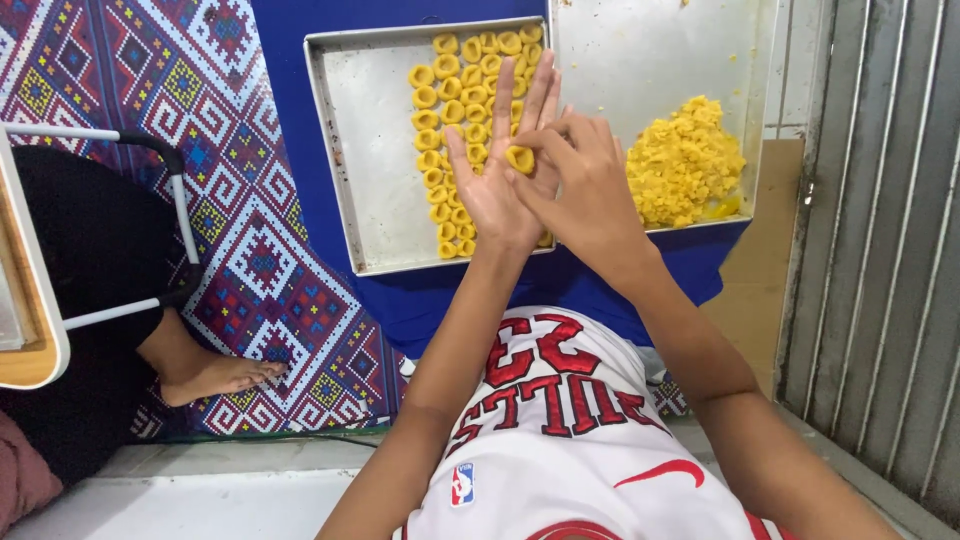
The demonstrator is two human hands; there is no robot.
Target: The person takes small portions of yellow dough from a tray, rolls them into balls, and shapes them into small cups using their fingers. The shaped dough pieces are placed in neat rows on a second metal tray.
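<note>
Pressing a small yellow dough piece (519, 158) against the flat palm of the left hand (495, 185), the right hand (585, 185) has its fingers (548, 140) bent in over the piece, fingertips closed on it, while the left fingers (520, 95) are spread straight and fully open, gripping nothing and only backing the dough from below. The piece sits between the two hands, right at the right fingertips and above the near edge of the left tray (345, 150). Beyond and below the left fingers that tray already carries several close columns of shaped dough rings (450, 110), running from its far rim down to the near rim, partly hidden behind the left hand; the broad stretch of tray to the left of the fingers is bare metal. To the right of the right fingers, on a second tray (650, 50), lies a loose heap of unshaped dough (685, 160), still large. Judging from this, the work looks roughly at its middle: a good batch is formed and lined up, one piece is being shaped, and a sizeable heap and much tray space remain. Both trays rest on a blue cloth (290, 120) over a patterned mat (150, 70). Well to the left of the hands, another person's bare foot (215, 375) rests on the mat.
</note>
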